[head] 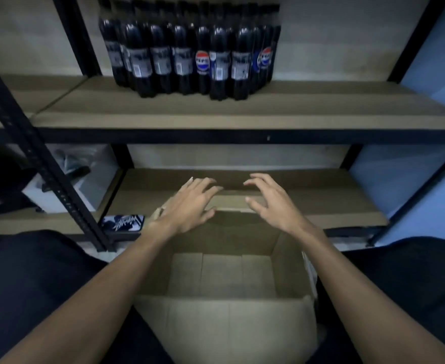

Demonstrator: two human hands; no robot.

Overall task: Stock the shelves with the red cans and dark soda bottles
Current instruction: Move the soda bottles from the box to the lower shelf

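Observation:
Several dark soda bottles (189, 48) stand packed together at the back of the upper shelf (242, 111). The lower shelf (321, 195) holds no bottles or cans. An open cardboard box (224, 324) sits between my knees; nothing shows inside it. My left hand (192, 206) and my right hand (271, 203) hover over the box's far flap, just in front of the lower shelf. Both have spread, relaxed fingers and hold nothing. No red cans are in view.
A black upright post (32, 151) of the rack slants down on the left. Next to it lie a small printed case (124, 223) and a white box (84, 187) with dark items. A blue wall (426, 179) is on the right.

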